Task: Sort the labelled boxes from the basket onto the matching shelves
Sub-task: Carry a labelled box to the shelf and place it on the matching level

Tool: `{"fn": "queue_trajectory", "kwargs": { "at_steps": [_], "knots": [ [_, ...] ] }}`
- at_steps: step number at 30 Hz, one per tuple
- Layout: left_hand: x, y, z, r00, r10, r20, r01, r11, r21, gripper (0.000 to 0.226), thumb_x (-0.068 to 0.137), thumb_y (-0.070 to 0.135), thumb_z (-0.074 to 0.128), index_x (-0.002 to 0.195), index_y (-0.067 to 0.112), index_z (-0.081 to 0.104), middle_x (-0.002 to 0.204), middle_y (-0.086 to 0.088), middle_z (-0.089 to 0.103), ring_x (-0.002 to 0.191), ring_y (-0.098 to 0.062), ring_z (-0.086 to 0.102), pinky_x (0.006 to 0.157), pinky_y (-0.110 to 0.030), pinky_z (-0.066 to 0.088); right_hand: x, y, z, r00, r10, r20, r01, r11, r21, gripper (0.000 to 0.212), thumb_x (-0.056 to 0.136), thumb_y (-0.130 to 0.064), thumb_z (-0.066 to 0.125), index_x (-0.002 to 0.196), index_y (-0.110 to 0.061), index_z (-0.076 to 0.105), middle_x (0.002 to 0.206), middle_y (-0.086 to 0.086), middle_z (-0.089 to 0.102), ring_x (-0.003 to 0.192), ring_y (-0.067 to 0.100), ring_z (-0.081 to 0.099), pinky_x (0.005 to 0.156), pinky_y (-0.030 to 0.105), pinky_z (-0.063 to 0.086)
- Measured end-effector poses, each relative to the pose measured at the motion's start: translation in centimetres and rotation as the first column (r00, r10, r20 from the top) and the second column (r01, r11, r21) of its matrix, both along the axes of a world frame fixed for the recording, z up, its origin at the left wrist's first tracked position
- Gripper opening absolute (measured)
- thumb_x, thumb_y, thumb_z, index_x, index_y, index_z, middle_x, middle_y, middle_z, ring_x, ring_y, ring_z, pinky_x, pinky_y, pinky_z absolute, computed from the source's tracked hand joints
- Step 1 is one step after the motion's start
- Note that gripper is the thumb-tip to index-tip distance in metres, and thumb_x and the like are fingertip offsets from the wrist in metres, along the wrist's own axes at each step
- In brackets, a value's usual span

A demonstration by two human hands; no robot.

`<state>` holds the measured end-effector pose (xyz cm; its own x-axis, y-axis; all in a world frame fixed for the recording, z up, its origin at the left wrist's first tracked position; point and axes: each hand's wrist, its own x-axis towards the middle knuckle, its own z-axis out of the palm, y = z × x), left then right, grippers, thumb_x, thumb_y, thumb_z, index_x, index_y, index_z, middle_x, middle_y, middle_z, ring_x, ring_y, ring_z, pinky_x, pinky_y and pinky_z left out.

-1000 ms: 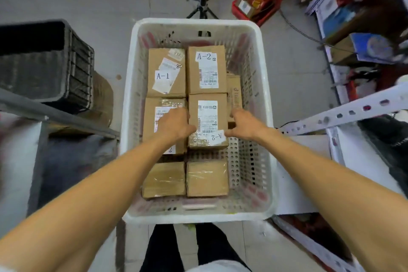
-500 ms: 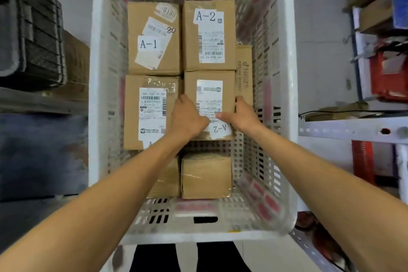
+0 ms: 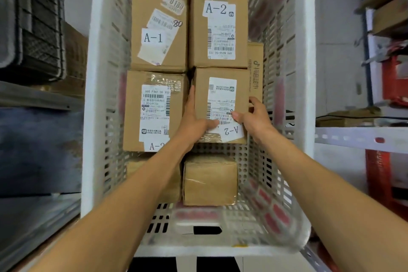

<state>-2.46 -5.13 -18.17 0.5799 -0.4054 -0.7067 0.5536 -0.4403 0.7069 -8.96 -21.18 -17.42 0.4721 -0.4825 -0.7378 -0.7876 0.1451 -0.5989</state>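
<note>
In the white basket (image 3: 88, 117), beside a taped neighbouring box (image 3: 152, 110), the left hand (image 3: 194, 121) pushes its fingers (image 3: 191, 99) into the tight gap. With the right hand (image 3: 254, 117), it grips the near A-2 box (image 3: 221, 95). Packed this closely, a lift may drag the neighbour or slip.

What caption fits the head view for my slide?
Left hand and right hand grip an A-2 box inside the white basket.

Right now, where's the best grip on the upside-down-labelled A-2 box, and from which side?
Grip the A-2 box by its long side faces, reaching from the near end, which is free: left hand in the gap beside the taped box, right hand beside the slim box.
</note>
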Motion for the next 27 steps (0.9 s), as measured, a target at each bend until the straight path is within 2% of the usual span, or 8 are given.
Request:
{"fn": "queue_trajectory", "kwargs": {
  "at_steps": [4,8,11,14,18,22,24,27],
  "knots": [
    [-0.1,-0.4,0.6,1.000,-0.007,0.021,0.007,1.000,-0.029,0.127,0.061,-0.012,0.073,0.150,0.046,0.003,0.145,0.011,0.045,0.132,-0.013,0.043,0.105,-0.042,0.045,-0.6,1.1,0.2,0.998,0.008,0.063,-0.016,0.991,0.135,0.089,0.078,-0.003,0.073,0.149,-0.031,0.027,0.131,-0.003,0.060,0.112,0.018,0.061,0.092,0.046,0.054],
    [-1.3,0.4,2.6,1.000,-0.013,0.009,0.014,0.998,-0.064,0.121,0.070,-0.019,0.066,0.151,0.045,0.002,0.116,0.025,0.056,0.116,-0.010,0.056,0.090,-0.035,0.055,-1.7,1.6,1.4,0.993,-0.013,0.115,-0.004,0.989,0.146,0.090,0.074,-0.004,0.075,0.146,-0.036,0.032,0.127,-0.007,0.063,0.113,0.018,0.062,0.092,0.050,0.053],
    [-2.0,0.8,4.5,0.997,0.058,0.055,-0.054,0.996,-0.075,0.124,0.067,-0.011,0.077,0.152,0.041,0.002,0.115,0.021,0.056,0.109,-0.005,0.058,0.087,-0.030,0.054,-2.4,1.4,3.6,0.988,-0.054,0.146,0.032,0.988,0.153,0.086,0.074,-0.002,0.075,0.144,-0.035,0.036,0.123,-0.005,0.066,0.110,0.020,0.064,0.089,0.049,0.055],
    [-1.3,0.9,6.9,0.985,0.169,-0.034,-0.171,0.980,-0.102,0.127,0.048,0.009,0.094,0.149,0.032,0.019,0.120,0.001,0.061,0.110,-0.017,0.062,0.093,-0.043,0.052,-2.1,1.3,7.3,0.977,-0.031,0.212,0.004,0.992,0.126,0.085,0.075,0.001,0.073,0.143,-0.035,0.038,0.121,-0.005,0.067,0.109,0.018,0.065,0.090,0.047,0.055],
    [0.0,2.1,10.0,0.993,0.104,0.051,-0.098,0.989,-0.113,0.108,0.022,0.044,0.096,0.116,0.034,0.045,0.125,-0.005,0.056,0.116,-0.026,0.058,0.096,-0.050,0.050,-2.0,2.9,13.1,0.953,0.056,0.297,-0.084,0.993,0.083,0.091,0.077,0.003,0.069,0.146,-0.039,0.027,0.126,-0.008,0.063,0.113,0.012,0.060,0.095,0.044,0.053],
    [2.2,3.8,17.2,0.992,0.107,0.060,-0.086,0.954,-0.286,0.104,0.047,0.011,0.089,0.132,0.016,0.030,0.122,-0.008,0.063,0.111,-0.027,0.063,0.093,-0.046,0.053,-1.3,4.4,19.8,0.888,0.040,0.459,-0.062,0.998,0.033,0.088,0.078,0.007,0.069,0.144,-0.037,0.030,0.118,-0.012,0.063,0.103,0.006,0.064,0.085,0.036,0.057],
    [3.0,4.7,20.4,0.986,0.146,0.078,-0.106,0.917,-0.385,0.100,0.051,0.009,0.087,0.132,0.013,0.028,0.121,-0.009,0.064,0.109,-0.026,0.065,0.092,-0.046,0.054,-0.8,4.3,23.0,0.836,0.057,0.546,-0.055,0.998,-0.019,0.086,0.073,-0.006,0.078,0.137,-0.043,0.036,0.121,-0.007,0.060,0.101,0.008,0.066,0.079,0.032,0.057],
    [3.2,5.2,23.8,0.974,0.222,0.051,-0.168,0.853,-0.494,0.096,0.059,0.008,0.083,0.135,0.016,0.026,0.125,-0.012,0.062,0.112,-0.030,0.063,0.091,-0.052,0.053,0.4,4.6,27.1,0.780,0.166,0.603,-0.117,0.986,-0.119,0.096,0.063,-0.039,0.086,0.141,-0.053,0.032,0.140,0.004,0.048,0.124,0.022,0.054,0.099,0.051,0.047]
  ]
}}
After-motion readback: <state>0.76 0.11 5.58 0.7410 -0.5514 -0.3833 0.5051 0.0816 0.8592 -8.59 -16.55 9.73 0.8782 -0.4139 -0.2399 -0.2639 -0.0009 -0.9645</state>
